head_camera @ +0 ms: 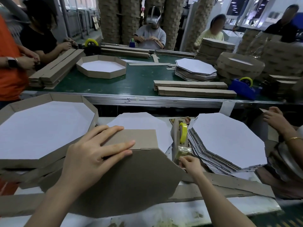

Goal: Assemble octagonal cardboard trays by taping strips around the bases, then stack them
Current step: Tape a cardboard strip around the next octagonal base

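An octagonal cardboard base (pixel 131 181) lies brown side up in front of me, with a cardboard strip (pixel 139 138) folded against its far edge. My left hand (pixel 95 154) presses flat on the strip and the base where they meet, fingers spread and straight. My right hand (pixel 191 164) pinches the free end of the clear tape at the tape dispenser (pixel 180 138), which carries a yellow roll. A white-faced base (pixel 139 122) lies under the strip.
A finished tray (pixel 9 108) sits on others at my left. A stack of white-faced bases (pixel 229 136) lies at my right, where another person's hand (pixel 277 118) reaches. Long strips (pixel 229 182) lie under my arms. Beyond, a green conveyor (pixel 114 86) holds a tray, strips, bases and dispensers.
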### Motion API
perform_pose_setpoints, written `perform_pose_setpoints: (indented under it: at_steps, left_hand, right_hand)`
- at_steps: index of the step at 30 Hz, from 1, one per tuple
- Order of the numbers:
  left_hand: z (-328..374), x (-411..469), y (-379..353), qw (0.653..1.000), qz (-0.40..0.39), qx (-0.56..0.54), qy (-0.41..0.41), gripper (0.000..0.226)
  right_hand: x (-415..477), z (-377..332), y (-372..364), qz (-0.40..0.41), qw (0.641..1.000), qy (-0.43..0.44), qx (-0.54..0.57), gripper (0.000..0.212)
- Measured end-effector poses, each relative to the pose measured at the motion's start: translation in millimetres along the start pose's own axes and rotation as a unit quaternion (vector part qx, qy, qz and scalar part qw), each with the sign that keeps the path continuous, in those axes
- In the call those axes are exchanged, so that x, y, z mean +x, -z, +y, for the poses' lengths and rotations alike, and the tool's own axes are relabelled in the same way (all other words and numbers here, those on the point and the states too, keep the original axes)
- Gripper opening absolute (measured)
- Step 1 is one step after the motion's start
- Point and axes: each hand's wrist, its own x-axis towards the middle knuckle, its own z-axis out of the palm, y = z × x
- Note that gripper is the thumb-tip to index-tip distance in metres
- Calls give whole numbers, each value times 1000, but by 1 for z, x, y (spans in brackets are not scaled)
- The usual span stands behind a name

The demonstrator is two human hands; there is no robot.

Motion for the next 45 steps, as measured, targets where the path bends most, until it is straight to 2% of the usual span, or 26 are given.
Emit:
perform_pose_setpoints:
  at_steps: [2, 8, 10, 12, 13, 16, 19, 22, 31, 37, 42, 45]
  left_hand:
    - [-5, -5, 3, 1000, 9, -3, 3, 29]
    - [-6, -16, 15, 999, -19, -23, 17, 34]
    - [-3, -19, 18, 999, -26, -26, 23, 36]
    - [-1, -21, 21, 999, -35, -24, 27, 40]
    - [1, -22, 22, 999, -39, -22, 27, 43]
    - [3, -24, 25, 997, -59, -27, 40, 52]
    - [1, -28, 27, 991, -79, -55, 95, 60]
    - [0, -31, 28, 990, -79, -59, 99, 65]
    - [1, -41, 32, 990, -76, -101, 66, 69]
    - [6, -45, 36, 990, -60, -110, 65, 60]
    - [12, -47, 42, 995, -10, -101, -5, 50]
    - [13, -47, 43, 995, -16, -95, -12, 45]
  right_hand:
    - [-5, -35, -6, -27, 999, 42, 20, 12]
    - [-53, -146, -27, -30, 978, 208, 9, 32]
    - [-81, -176, -32, -38, 970, 242, 9, 48]
    - [-114, -201, -36, -74, 968, 236, 29, 76]
    - [-129, -211, -37, -87, 967, 234, 45, 83]
    - [-174, -227, -41, -88, 965, 237, 76, 73]
    - [-209, -227, -46, -78, 959, 257, 94, 58]
    - [-231, -223, -44, -76, 954, 263, 123, 50]
    - [-267, -185, -52, -121, 957, 240, 111, 53]
    - [-273, -162, -55, -128, 958, 231, 115, 54]
    - [-274, -154, -55, -144, 953, 230, 132, 56]
    - [-274, -151, -57, -152, 950, 233, 142, 57]
